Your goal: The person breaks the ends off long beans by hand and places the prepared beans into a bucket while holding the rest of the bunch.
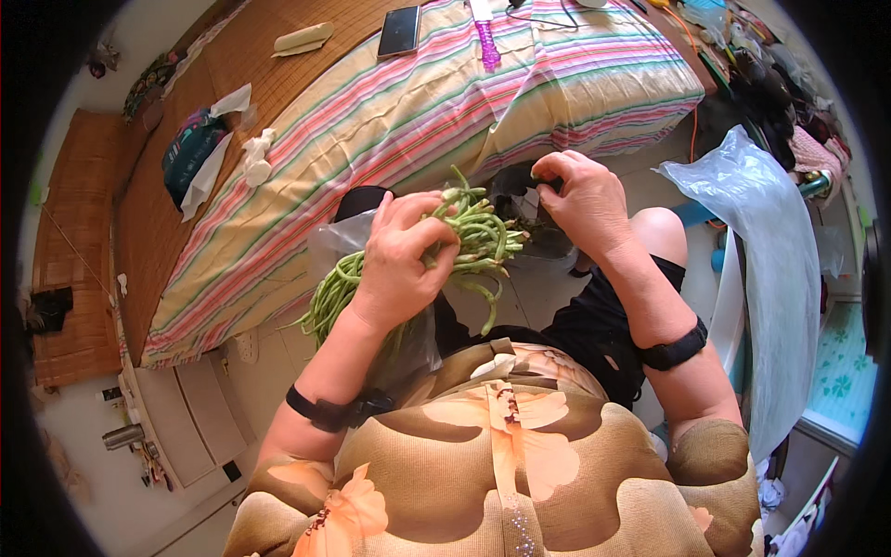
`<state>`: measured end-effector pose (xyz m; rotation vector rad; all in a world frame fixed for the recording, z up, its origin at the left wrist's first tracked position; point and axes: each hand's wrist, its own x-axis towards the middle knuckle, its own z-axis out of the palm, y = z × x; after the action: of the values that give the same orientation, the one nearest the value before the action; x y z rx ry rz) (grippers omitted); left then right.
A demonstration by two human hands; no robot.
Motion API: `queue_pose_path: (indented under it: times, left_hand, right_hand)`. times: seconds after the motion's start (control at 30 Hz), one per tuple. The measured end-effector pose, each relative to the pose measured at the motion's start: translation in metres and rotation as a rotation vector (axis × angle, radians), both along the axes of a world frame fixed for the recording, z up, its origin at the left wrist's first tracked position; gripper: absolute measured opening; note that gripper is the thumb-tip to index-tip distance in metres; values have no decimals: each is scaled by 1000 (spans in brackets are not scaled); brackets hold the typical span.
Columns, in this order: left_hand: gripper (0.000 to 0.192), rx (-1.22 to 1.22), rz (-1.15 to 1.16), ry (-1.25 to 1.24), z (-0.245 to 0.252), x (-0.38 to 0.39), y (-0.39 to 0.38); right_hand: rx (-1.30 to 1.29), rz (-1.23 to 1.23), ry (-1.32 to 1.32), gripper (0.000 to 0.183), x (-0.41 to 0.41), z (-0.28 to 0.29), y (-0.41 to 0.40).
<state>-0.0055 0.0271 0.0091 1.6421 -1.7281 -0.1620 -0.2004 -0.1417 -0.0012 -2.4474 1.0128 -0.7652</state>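
Note:
My left hand (411,254) is curled on a bundle of green yardlong beans (480,230), with the cut ends pointing right. The beans' long ends hang down past the wrist to the left. A clear plastic bag (341,237) lies under and beside the bundle. To the right, my right hand (585,202) is raised with thumb and fingers bent towards each other. Whether a small piece sits between its fingertips is too unclear to tell. Below it is a dark plastic bag (550,240), partly hidden by the hand and beans.
A bed with a striped cloth (418,118) spans the far side. On it lie a smartphone (399,32), a purple-handled knife (487,45) and crumpled tissue (257,157). A large clear plastic sheet (773,278) hangs at my right. Cabinet drawers (188,418) stand at left.

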Motion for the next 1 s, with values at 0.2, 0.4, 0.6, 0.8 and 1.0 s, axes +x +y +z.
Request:
queue_pose_path:
  times: [0.2,0.4,0.6,0.8,1.0]
  left_hand:
    - [15,36,-26,-33,0,-1,-4]
    - [13,52,-21,-56,-5,-4,-10]
    - [13,58,-12,-68,-6,-2,-8]
    - [13,93,-16,-110,-4,-6,-11]
    - [13,108,-24,-86,5,-11,-12]
  right_hand:
    - [10,30,-125,9,5,12,0]
    - [-206,157,-176,6,22,31,7]
    - [-94,17,-16,5,6,13,-5]
    - [-54,333,-252,15,25,49,21]
    - [-226,314,-92,12,30,37,21]
